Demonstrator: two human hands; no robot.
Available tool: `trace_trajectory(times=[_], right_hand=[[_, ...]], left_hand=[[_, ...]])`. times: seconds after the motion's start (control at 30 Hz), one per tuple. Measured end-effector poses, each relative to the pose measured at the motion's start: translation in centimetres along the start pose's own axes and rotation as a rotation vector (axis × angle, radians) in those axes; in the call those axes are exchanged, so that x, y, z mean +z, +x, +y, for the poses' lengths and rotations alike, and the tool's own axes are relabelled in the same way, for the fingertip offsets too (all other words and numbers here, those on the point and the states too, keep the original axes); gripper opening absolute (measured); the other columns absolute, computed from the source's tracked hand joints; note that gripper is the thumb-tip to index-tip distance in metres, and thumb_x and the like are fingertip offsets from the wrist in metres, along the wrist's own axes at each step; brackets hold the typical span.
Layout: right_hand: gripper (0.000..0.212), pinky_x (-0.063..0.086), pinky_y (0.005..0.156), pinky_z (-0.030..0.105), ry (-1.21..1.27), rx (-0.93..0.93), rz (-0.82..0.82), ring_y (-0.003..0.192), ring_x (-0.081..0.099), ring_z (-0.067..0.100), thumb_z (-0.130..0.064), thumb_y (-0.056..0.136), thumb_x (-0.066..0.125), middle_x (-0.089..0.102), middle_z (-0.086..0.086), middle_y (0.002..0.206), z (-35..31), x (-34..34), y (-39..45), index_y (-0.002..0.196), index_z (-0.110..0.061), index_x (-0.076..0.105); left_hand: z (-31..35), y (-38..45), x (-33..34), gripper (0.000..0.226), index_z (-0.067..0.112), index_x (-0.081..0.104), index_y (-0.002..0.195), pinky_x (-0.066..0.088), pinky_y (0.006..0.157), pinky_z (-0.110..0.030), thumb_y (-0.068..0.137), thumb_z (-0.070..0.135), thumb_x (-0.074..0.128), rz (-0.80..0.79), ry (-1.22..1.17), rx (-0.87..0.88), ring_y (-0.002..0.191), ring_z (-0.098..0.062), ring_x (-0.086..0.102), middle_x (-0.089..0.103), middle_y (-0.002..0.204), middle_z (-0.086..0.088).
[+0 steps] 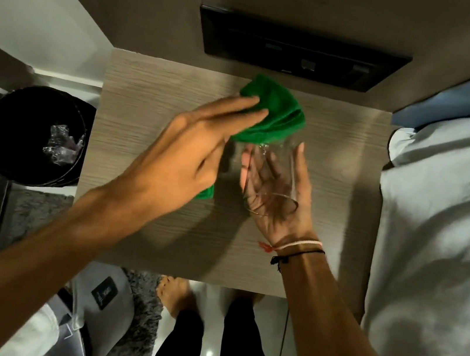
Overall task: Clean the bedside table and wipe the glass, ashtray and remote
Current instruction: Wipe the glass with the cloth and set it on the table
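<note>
**Head view: clear glass held over the tabletop, cloth brought to it**

Head view only is given. A clear, smooth-walled drinking glass (270, 177) is cradled on its side in the right hand (274, 196), palm up, the fingers loosely curled round its wall, above the middle of the pale wood-grain tabletop (146, 108). The left hand (199, 144) is laid with straight fingers on a folded green microfibre cloth (274, 116), which is pressed towards the mouth of the glass.

The glass is judged light, rigid, slippery and breakable; it is best held round the wall near the base, with the soft, pliant cloth worked inside and around the rim.

Bare tabletop lies on all sides of the hands. A white-sheeted bed (439, 241) adjoins the right edge, a black round waste bin (34, 133) stands beside the left edge, and a dark wall panel (300, 49) is fixed behind. Neither ashtray nor remote is seen.
</note>
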State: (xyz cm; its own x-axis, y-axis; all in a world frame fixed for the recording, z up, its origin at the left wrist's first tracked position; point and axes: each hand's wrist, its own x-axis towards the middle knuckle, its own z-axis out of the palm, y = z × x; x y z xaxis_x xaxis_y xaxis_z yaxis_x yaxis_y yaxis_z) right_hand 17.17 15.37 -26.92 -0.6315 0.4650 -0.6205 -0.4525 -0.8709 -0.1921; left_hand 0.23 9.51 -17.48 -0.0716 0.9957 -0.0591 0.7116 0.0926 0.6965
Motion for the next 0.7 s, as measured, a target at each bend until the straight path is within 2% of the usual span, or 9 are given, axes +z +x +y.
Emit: trace_trajectory(times=[0.07,0.2,0.33,0.4,0.47,0.57,0.6,0.67,0.7], right_hand=[[0.054,0.059,0.084,0.028,-0.004,0.018,0.036,0.091,0.073,0.018,-0.052,0.079,0.069,0.072,0.008,0.109,0.2,0.7,0.2,0.112,-0.010,0.070],[0.049,0.049,0.087,0.028,0.007,-0.103,0.031,0.096,0.065,0.017,-0.045,0.074,0.078,0.067,0.004,0.111,-0.3,1.2,0.6,0.112,-0.016,0.069],[0.070,0.061,0.073,0.032,0.001,-0.212,0.099,0.087,0.075,0.018,-0.042,0.036,0.098,0.078,0.004,0.099,-2.2,-1.7,-0.2,0.098,-0.016,0.079],[0.080,0.059,0.089,0.034,-0.177,-0.229,0.193,0.098,0.073,0.019,-0.056,0.056,0.089,0.075,0.005,0.109,-3.4,-2.7,-1.0,0.121,-0.012,0.070],[0.079,0.048,0.106,0.045,-0.296,-0.298,0.278,0.116,0.064,0.032,-0.059,0.082,0.071,0.065,0.016,0.129,-4.8,-3.1,-1.7,0.136,-0.003,0.057],[0.039,0.055,0.081,0.039,-0.385,-0.573,0.479,0.084,0.066,0.023,-0.037,0.086,0.076,0.069,0.011,0.095,-7.2,-3.2,-2.8,0.107,-0.007,0.064],[0.031,0.056,0.075,0.037,-0.429,-0.652,0.500,0.077,0.062,0.020,-0.029,0.085,0.078,0.065,0.008,0.086,-8.0,-3.1,-3.1,0.104,-0.009,0.063],[0.028,0.055,0.077,0.037,-0.479,-0.805,0.522,0.078,0.053,0.024,-0.015,0.082,0.082,0.054,0.008,0.082,-9.5,-3.0,-3.0,0.097,-0.011,0.058],[0.032,0.052,0.081,0.039,-0.503,-0.873,0.546,0.079,0.048,0.024,-0.010,0.079,0.084,0.051,0.005,0.081,-10.4,-2.9,-2.6,0.093,-0.013,0.055]], left_hand=[[0.2,1.2,1.3,0.063,0.009,0.049,0.144,0.023,0.122,-0.021,0.087,-0.017,0.048,0.016,0.007,-0.004,0.148,-0.021,0.033,0.042,0.156,-0.011],[1.5,1.7,3.7,0.066,0.014,0.047,0.147,0.026,0.121,-0.021,0.088,-0.016,0.049,-0.042,-0.048,0.010,0.148,-0.017,0.034,0.038,0.159,-0.006],[2.4,0.1,3.1,0.061,0.018,0.052,0.143,0.034,0.106,-0.003,0.091,-0.014,0.050,-0.212,-0.085,0.160,0.137,-0.006,0.048,0.044,0.155,0.000],[2.7,-1.1,2.7,0.061,0.019,0.055,0.141,0.025,0.093,0.007,0.090,-0.016,0.051,-0.303,-0.104,0.192,0.129,0.002,0.051,0.048,0.153,0.002],[2.5,-2.0,2.6,0.066,0.022,0.053,0.142,0.029,0.101,0.005,0.089,-0.017,0.050,-0.318,-0.117,0.168,0.137,0.004,0.044,0.046,0.153,0.007],[1.3,-2.6,2.9,0.068,0.020,0.052,0.143,0.034,0.106,-0.003,0.088,-0.021,0.049,-0.200,-0.101,0.090,0.138,-0.005,0.041,0.044,0.154,0.004],[0.9,-2.7,3.0,0.068,0.019,0.051,0.143,0.035,0.103,-0.027,0.088,-0.021,0.048,-0.161,-0.083,0.056,0.138,-0.008,0.042,0.042,0.155,0.003],[0.2,-2.6,3.1,0.068,0.019,0.048,0.145,0.021,0.109,-0.005,0.089,-0.019,0.046,-0.100,-0.041,-0.002,0.146,-0.008,0.033,0.038,0.157,0.005],[-0.2,-2.5,3.2,0.069,0.019,0.047,0.146,0.023,0.118,-0.015,0.089,-0.018,0.046,-0.083,-0.021,-0.016,0.149,-0.008,0.028,0.037,0.158,0.005]])
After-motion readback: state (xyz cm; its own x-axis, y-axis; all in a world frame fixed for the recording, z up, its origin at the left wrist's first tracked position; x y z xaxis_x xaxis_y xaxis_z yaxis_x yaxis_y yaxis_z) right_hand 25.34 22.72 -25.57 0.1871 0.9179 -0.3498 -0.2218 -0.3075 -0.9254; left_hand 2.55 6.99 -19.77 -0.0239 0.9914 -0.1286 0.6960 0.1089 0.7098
